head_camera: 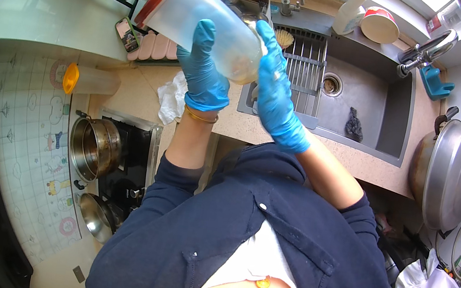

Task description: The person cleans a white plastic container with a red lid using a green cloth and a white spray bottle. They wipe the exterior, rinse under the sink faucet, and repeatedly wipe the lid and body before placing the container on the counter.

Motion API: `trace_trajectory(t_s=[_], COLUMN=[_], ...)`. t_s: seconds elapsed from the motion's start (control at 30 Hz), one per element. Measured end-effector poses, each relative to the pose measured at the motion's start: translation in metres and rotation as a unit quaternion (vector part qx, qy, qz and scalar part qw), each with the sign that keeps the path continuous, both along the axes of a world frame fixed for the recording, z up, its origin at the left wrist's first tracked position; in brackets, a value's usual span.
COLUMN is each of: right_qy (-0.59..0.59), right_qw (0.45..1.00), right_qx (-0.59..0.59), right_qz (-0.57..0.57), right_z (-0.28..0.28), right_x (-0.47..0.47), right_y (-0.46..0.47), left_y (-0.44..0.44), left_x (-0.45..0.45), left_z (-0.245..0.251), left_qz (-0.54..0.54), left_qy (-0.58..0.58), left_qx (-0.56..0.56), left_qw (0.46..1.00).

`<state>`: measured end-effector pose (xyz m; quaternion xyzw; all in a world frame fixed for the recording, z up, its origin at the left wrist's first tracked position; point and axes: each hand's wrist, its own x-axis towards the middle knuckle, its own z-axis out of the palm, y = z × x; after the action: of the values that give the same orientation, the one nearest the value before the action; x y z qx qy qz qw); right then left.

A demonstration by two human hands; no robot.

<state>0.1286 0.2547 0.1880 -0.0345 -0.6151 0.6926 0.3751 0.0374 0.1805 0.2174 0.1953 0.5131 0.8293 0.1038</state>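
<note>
Both hands wear blue rubber-like gloves. Tilted in the air between them is a translucent plastic container (pixel 205 20) with a red lid at its upper left end. My left hand (pixel 206 68) grips its side, thumb against the near wall. Against the container's bottom end lies my right hand (pixel 277 88), its palm flat and fingers extended; whitish residue shows near the fingertips. Some brownish matter shows at the container's lower end. Behind it are a dish brush (pixel 283 39) and a steel drying rack (pixel 300 71) over the sink (pixel 378 95).
A dark scouring pad (pixel 355 124) lies in the sink. A large lidded pot (pixel 451 176) stands at right. At left are a steel pot (pixel 95 149), a pan (pixel 96 218), an orange-lidded container (pixel 91 82), a crumpled white tissue (pixel 171 97) and a phone (pixel 127 35).
</note>
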Motion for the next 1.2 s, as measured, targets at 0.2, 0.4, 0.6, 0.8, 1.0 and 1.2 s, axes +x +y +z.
trace_trajectory(t_s=[0.2, 0.4, 0.6, 0.8, 1.0, 1.2], right_qy=[-0.02, -0.022, 0.028, -0.053, -0.048, -0.081], right_qw=[0.925, 0.925, 0.713, 0.751, 0.835, 0.87], right_qx=[-0.328, -0.346, -0.638, -0.624, -0.495, -0.465], right_qz=[0.193, 0.156, 0.291, 0.211, 0.237, 0.142], right_z=[-0.004, -0.022, -0.029, -0.026, -0.041, -0.068], right_x=[-0.002, 0.016, 0.045, 0.052, 0.051, 0.055], right_y=[0.012, 0.004, 0.042, 0.051, 0.076, 0.118], left_y=[-0.001, -0.003, -0.025, -0.051, -0.059, -0.065], left_x=[0.002, -0.015, -0.06, -0.059, -0.055, -0.052], left_z=[-0.003, -0.034, -0.122, -0.211, -0.247, -0.267], left_qz=[-0.01, 0.084, 0.187, 0.197, 0.174, 0.186], left_qy=[-0.007, 0.033, 0.133, 0.122, -0.014, 0.002], left_qx=[0.001, 0.005, -0.146, -0.361, -0.348, -0.321], left_qw=[1.0, 0.996, 0.962, 0.903, 0.921, 0.929])
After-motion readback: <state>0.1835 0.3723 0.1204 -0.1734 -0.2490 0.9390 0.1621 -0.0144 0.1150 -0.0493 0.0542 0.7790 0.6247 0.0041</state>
